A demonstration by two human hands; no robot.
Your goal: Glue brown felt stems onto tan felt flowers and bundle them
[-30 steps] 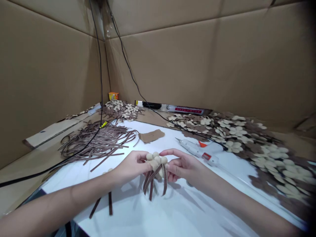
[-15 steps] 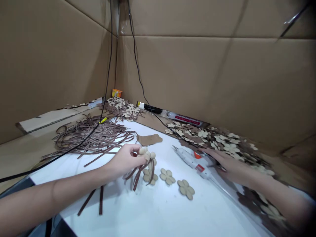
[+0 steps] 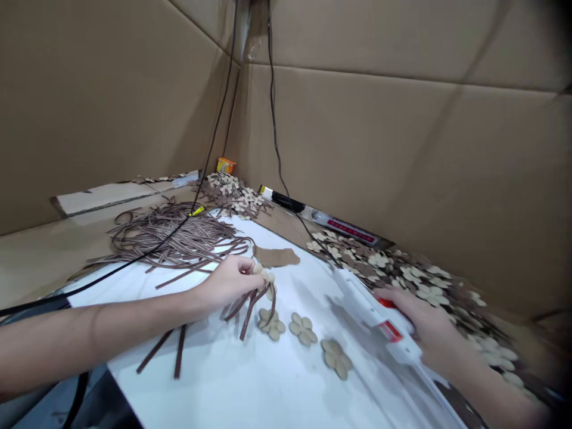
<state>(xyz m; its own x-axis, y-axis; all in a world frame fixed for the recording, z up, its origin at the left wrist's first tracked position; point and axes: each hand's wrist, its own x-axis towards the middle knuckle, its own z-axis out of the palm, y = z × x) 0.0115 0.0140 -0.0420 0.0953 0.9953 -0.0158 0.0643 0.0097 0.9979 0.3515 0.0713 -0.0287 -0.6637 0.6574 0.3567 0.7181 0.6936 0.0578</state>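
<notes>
Between the thumb and fingers of my left hand (image 3: 232, 280) is a beige flower (image 3: 267, 277), pinched near its edge. Brown strips (image 3: 250, 313) hang below it, over the white board. My right hand (image 3: 417, 322) grips a white hot glue gun (image 3: 370, 304) with red parts, its nozzle end towards the back edge of the board. A glue stick seems to trail from its rear, blurred. On the board in front lie a flower (image 3: 271, 325) under the hanging strips, a middle flower (image 3: 303, 329) and a right-hand flower (image 3: 336, 358).
A heap of brown strips (image 3: 165, 235) lies at the left. Piles of flowers (image 3: 429, 283) line the right edge and fill the back corner. A brown scrap (image 3: 277, 257) rests on the white board (image 3: 214, 381). Black cables (image 3: 273, 107) hang before the cardboard walls (image 3: 379, 155).
My right hand has lifted the glue gun from the board and grips its handle. My left hand keeps its pinch on the flower. The view has shifted slightly.
</notes>
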